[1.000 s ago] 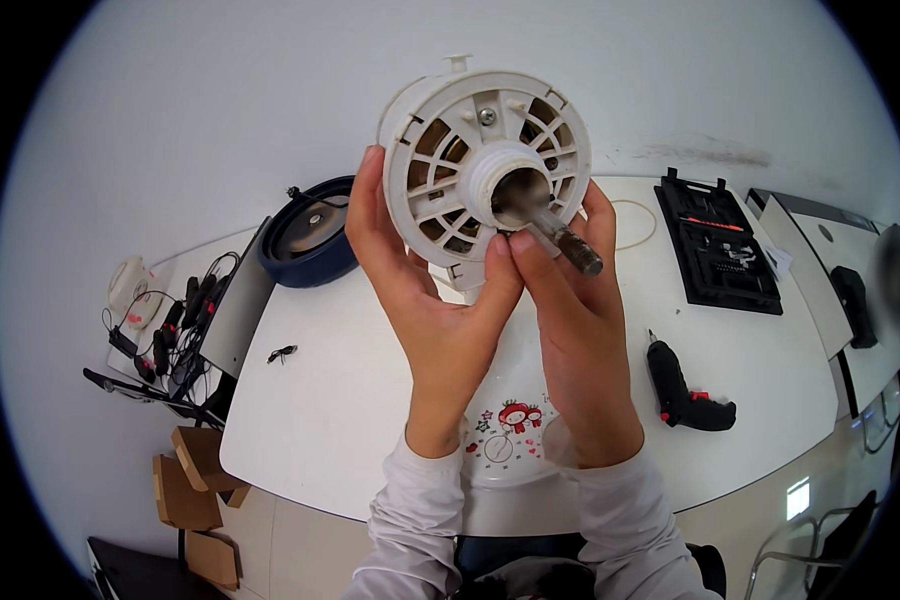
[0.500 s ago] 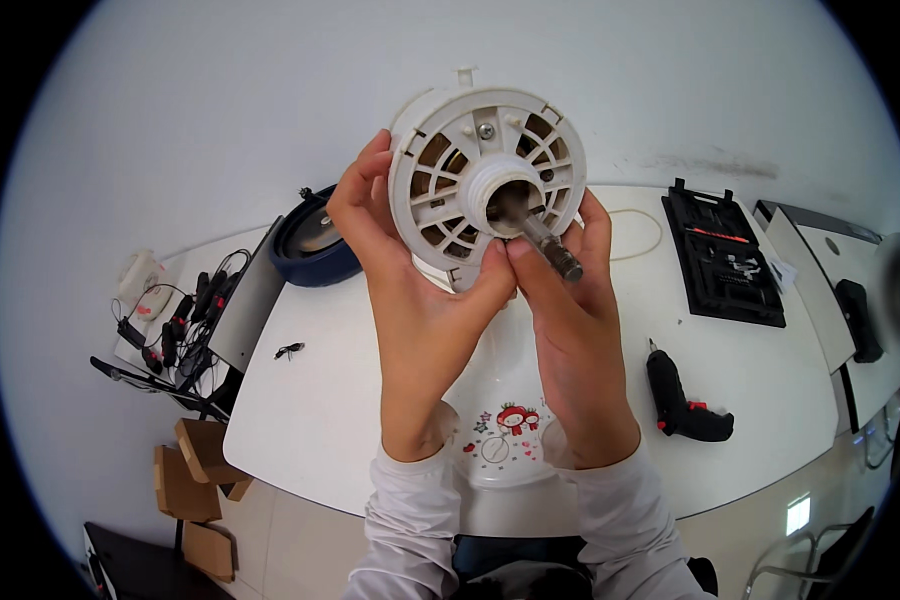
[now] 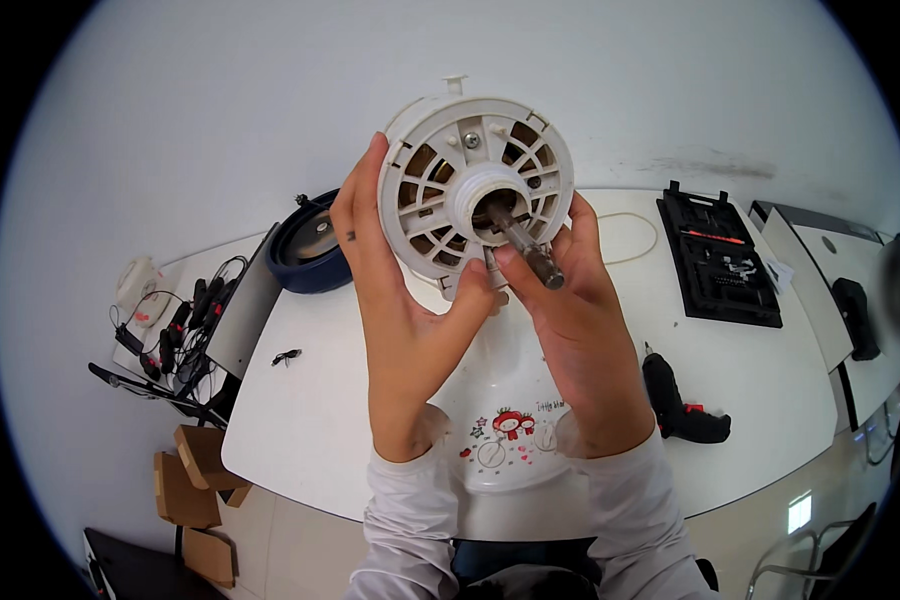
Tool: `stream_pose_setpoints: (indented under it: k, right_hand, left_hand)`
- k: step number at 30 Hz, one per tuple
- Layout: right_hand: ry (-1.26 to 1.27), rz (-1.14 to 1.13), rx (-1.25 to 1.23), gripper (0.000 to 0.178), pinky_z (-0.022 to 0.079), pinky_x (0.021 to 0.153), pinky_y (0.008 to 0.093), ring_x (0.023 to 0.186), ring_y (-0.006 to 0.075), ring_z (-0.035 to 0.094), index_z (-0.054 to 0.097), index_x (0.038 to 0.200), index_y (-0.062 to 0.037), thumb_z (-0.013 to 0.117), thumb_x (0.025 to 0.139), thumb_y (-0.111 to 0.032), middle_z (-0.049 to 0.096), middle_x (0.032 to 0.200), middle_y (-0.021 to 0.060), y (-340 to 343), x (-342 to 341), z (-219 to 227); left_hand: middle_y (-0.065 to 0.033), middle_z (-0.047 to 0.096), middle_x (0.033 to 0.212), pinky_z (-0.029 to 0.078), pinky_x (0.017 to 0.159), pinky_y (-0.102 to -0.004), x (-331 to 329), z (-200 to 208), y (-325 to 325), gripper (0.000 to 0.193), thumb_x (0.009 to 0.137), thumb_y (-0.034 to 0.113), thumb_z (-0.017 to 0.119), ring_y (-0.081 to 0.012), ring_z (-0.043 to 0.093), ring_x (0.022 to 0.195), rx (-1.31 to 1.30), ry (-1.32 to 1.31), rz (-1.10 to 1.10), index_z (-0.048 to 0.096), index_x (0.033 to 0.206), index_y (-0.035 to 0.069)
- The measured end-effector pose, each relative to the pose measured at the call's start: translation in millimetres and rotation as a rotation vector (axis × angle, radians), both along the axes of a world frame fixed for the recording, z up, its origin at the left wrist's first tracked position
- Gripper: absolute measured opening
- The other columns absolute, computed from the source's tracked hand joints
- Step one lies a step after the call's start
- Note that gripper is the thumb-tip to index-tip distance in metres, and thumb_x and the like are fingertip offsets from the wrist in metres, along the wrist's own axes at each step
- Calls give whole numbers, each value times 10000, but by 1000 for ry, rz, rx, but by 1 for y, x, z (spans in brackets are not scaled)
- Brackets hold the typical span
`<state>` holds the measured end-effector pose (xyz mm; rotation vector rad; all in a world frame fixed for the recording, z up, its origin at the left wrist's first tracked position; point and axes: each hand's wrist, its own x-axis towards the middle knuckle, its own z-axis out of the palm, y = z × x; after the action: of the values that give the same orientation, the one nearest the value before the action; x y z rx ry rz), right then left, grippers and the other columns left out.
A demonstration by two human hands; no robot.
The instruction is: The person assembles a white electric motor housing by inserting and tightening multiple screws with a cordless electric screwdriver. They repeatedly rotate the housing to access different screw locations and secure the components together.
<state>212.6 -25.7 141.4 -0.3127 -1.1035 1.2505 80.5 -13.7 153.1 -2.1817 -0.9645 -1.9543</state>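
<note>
A white fan motor housing (image 3: 422, 222) is raised above the table, its round slotted front facing me. A metal shaft (image 3: 526, 252) sticks out of the threaded collar in its middle, and copper-coloured parts show behind the slots. My left hand (image 3: 400, 270) grips the left side, fingers round the rim and thumb at the lower front. Closed on the lower right side is my right hand (image 3: 570, 310), its thumb beside the shaft. Below them a white plastic base (image 3: 500, 470) with red cartoon prints rests on the table, partly hidden by my hands.
On the white table (image 3: 310, 430) lie a black cordless screwdriver (image 3: 682, 405), an open black tool case (image 3: 720, 255) and a short black cable (image 3: 286, 357). A dark blue round part (image 3: 310, 245) sits at the back left. Cardboard boxes (image 3: 185, 490) stand lower left.
The motor housing has shifted slightly left and down in view, with both hands moving along with it. My right thumb has moved slightly closer to the shaft.
</note>
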Motion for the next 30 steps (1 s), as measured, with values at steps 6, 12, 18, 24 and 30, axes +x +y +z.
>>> stream_pose_setpoints:
  k: [6, 12, 18, 24, 30]
  right_hand:
    - [-31, 26, -21, 666, 349, 1034, 355, 1240, 185, 395, 183, 1405, -9, 598, 894, -111, 419, 1325, 119, -1, 3, 3]
    - [-43, -8, -29, 508, 377, 1013, 348, 1162, 159, 494, 353, 1357, -14, 576, 911, -112, 521, 1257, 88, -2, 1, 5]
    - [-89, -79, -30, 420, 420, 981, 335, 1074, 132, 549, 470, 1292, -25, 595, 906, -130, 589, 1156, 56, -10, -4, 8]
    - [-47, -66, -36, 407, 438, 959, 328, 986, 116, 578, 481, 1267, -14, 611, 899, -130, 609, 1109, 52, -7, -2, 4]
    - [-43, -102, -16, 411, 462, 928, 311, 962, 109, 589, 468, 1275, -9, 610, 902, -111, 615, 1103, 61, -7, -5, 2]
  left_hand:
    - [-180, 192, 1449, 321, 1055, -436, 2, -8, 2, 900, 650, 97, 614, -306, 293, 1320, -74, -133, -181, 235, 1466, 61]
    - [-153, 197, 1480, 336, 1066, -438, -1, -22, 18, 1036, 726, 189, 684, -298, 282, 1360, -215, -190, -364, 2, 1503, 117]
    - [-150, 367, 1400, 374, 1045, -416, -1, -19, 8, 1136, 710, 109, 680, -278, 438, 1257, -485, -333, -530, -149, 1486, 168]
    - [-167, 414, 1365, 378, 1040, -403, 6, -17, 9, 1128, 678, 27, 636, -280, 468, 1232, -469, -309, -468, -143, 1483, 157]
    - [-179, 459, 1323, 370, 1043, -403, 8, -13, 5, 1111, 680, -17, 605, -293, 493, 1210, -443, -317, -475, -154, 1475, 144]
